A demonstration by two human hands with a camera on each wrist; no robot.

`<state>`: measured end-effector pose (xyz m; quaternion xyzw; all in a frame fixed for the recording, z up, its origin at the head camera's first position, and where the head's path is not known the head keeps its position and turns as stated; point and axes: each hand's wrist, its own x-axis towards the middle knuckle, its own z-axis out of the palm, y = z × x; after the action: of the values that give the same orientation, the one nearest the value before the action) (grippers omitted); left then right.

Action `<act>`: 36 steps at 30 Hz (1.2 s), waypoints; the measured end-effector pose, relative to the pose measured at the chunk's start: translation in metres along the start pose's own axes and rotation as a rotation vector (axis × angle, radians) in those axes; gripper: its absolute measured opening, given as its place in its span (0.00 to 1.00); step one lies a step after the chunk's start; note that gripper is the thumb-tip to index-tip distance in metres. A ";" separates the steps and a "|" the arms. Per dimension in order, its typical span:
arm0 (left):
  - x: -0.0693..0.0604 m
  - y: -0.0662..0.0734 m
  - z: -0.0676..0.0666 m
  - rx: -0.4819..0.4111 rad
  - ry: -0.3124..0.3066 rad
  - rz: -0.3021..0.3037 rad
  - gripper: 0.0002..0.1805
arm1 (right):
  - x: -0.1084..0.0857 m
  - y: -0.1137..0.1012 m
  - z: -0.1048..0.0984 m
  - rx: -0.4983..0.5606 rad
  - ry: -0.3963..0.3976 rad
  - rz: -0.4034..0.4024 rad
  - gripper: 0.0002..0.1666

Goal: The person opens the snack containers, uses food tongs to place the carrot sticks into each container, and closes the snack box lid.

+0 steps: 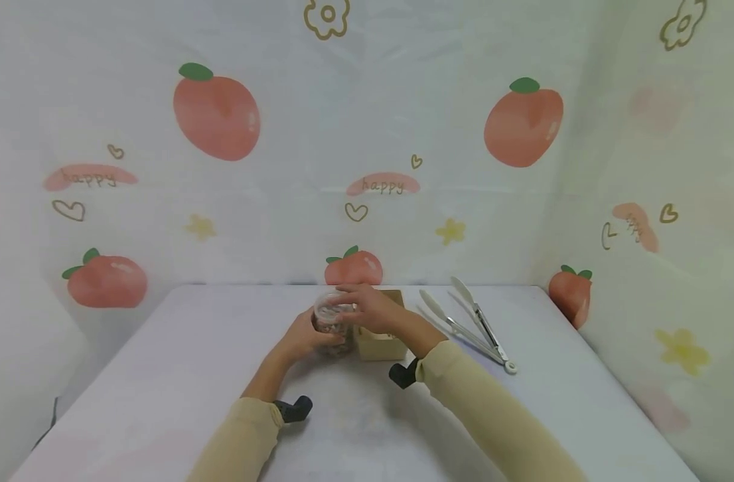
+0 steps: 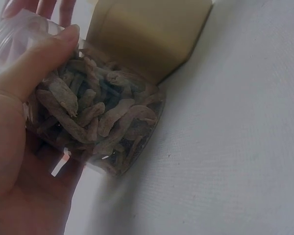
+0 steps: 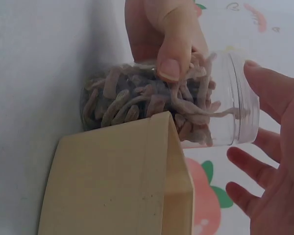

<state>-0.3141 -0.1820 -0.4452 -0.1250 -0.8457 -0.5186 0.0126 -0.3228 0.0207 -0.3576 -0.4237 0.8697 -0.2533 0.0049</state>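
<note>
A clear plastic jar (image 3: 147, 93) holds many greyish-brown, twisted dried strips. My left hand (image 1: 303, 338) grips it round the side, with the thumb (image 2: 46, 61) across the wall in the left wrist view. The jar stands on the table, touching or just beside a beige box (image 1: 382, 348). My right hand (image 1: 373, 309) is at the jar's top. In the right wrist view its thumb (image 3: 272, 81) touches or nearly touches the rim (image 3: 247, 107), while the other fingers spread loosely below it. Whether a clear lid sits on the rim is hard to tell.
Metal tongs (image 1: 472, 335) with pale tips lie spread on the white table (image 1: 162, 375), right of the box. The box has an open top; its inside is mostly hidden. Behind the table hangs a fruit-patterned cloth (image 1: 282, 201), which also covers the right side.
</note>
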 end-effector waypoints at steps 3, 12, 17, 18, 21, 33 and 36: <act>0.000 0.000 -0.001 0.016 0.005 0.010 0.43 | 0.000 0.000 0.000 -0.010 0.013 -0.036 0.24; -0.002 0.001 -0.001 0.021 -0.007 -0.027 0.46 | 0.005 -0.005 0.020 -0.134 0.265 0.091 0.23; -0.001 0.000 -0.002 0.018 -0.016 -0.006 0.46 | 0.008 -0.006 0.030 -0.123 0.351 0.119 0.23; -0.001 0.000 -0.002 0.019 -0.017 0.000 0.46 | 0.008 -0.005 0.030 -0.110 0.349 0.106 0.23; -0.001 -0.001 -0.002 0.013 -0.010 0.001 0.46 | 0.006 -0.005 0.025 -0.043 0.289 0.087 0.22; -0.002 0.002 -0.003 0.041 -0.003 -0.013 0.43 | 0.001 0.000 0.011 0.015 0.129 0.024 0.26; -0.002 0.003 -0.002 0.045 -0.004 -0.015 0.43 | 0.004 -0.002 0.013 -0.058 0.181 0.040 0.25</act>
<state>-0.3123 -0.1833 -0.4422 -0.1194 -0.8581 -0.4993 0.0100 -0.3210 0.0113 -0.3677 -0.3817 0.8817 -0.2652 -0.0806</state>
